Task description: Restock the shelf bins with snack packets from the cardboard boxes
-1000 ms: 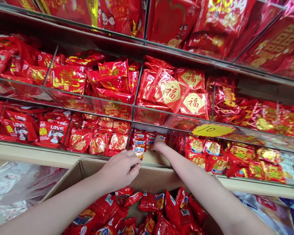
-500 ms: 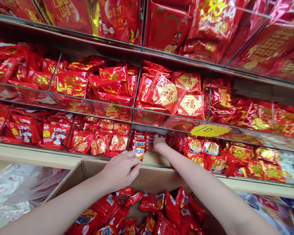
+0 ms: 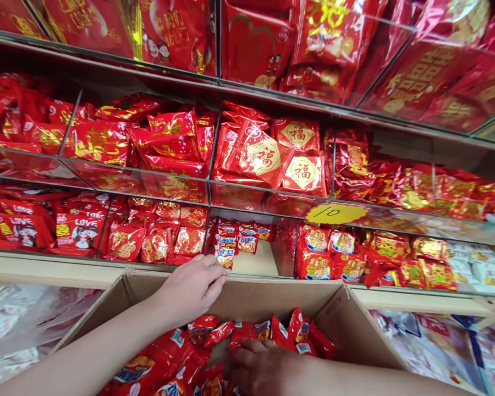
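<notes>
My left hand (image 3: 200, 286) lies over the far rim of a cardboard box (image 3: 268, 294), fingers bent over the edge and thumb on the inner side. Inside the box are many loose red snack packets (image 3: 160, 357) with orange and blue print. Among them is my right hand (image 3: 264, 366), smeared by motion; its fingers are partly hidden, so I cannot tell what they hold. Just beyond the rim, a shelf compartment (image 3: 259, 264) holds stacked packets (image 3: 226, 242) in rows at its left and back. Its bare floor shows at the front right.
Neighbouring compartments hold red packets with noodle-like pictures (image 3: 157, 242) on the left and blue-and-gold packets (image 3: 317, 264) on the right. A yellow price tag (image 3: 336, 213) marked 10 hangs on the clear shelf front above. Plastic-wrapped goods (image 3: 433, 346) lie below the shelf.
My right hand has left the shelf compartment and come down into the box. More small packets now show at the compartment's back. The view has shifted slightly right; my left hand remains at the rim.
</notes>
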Motion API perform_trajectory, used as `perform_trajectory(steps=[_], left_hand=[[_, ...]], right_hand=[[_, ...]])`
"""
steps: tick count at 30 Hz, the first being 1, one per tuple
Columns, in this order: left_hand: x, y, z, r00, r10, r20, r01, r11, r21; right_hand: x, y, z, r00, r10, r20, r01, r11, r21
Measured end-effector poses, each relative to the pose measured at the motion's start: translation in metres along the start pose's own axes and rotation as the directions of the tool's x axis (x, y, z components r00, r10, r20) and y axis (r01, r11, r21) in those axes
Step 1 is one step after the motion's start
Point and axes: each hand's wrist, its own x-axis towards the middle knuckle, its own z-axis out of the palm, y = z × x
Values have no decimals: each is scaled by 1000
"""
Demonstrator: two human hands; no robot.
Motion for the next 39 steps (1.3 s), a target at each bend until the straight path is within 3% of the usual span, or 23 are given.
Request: perform_trajectory(steps=[3, 5, 8, 19, 25, 27, 29, 31, 33, 35, 39], left_hand=[[-3, 0, 0, 1000, 5, 14, -5, 1000, -6], [-4, -2, 0, 1000, 8, 18, -7, 1000, -10], [-4, -3, 0, 1000, 6, 30, -5, 1000, -17], [-2, 0, -4, 997, -7, 77, 8, 1000, -12], [-2, -4, -2, 998, 5, 56, -1, 998, -69], [-3, -3, -2, 1000, 8, -7, -9, 989, -150], [-4, 1, -2, 995, -9, -98, -17, 966, -259], [-5, 9, -4, 988, -57, -145, -7, 914, -406], [-7, 19, -6, 993, -93, -72, 33, 810, -586], [-10, 29, -8, 996, -57, 62, 84, 688, -721], [-13, 38, -4, 988, 16, 153, 112, 605, -788]], right_hand=[[17, 11, 31, 999, 34, 12, -33, 994, -103], [21, 14, 38, 999, 27, -37, -32, 988, -149], [19, 12, 34, 998, 40, -53, -50, 978, -204], [15, -2, 21, 958, 245, 152, -209, 954, -217], [14, 0, 14, 944, 216, 250, -143, 949, -280], [5, 5, 2, 976, 144, 162, -106, 970, -220], [-8, 13, -13, 995, 74, -68, -76, 997, -33], [-18, 21, -26, 943, 92, -321, -24, 978, 209], [-23, 28, -34, 875, 158, -458, 38, 920, 390], [-23, 31, -38, 819, 202, -537, 122, 853, 507], [-19, 30, -38, 776, 196, -599, 300, 720, 625]])
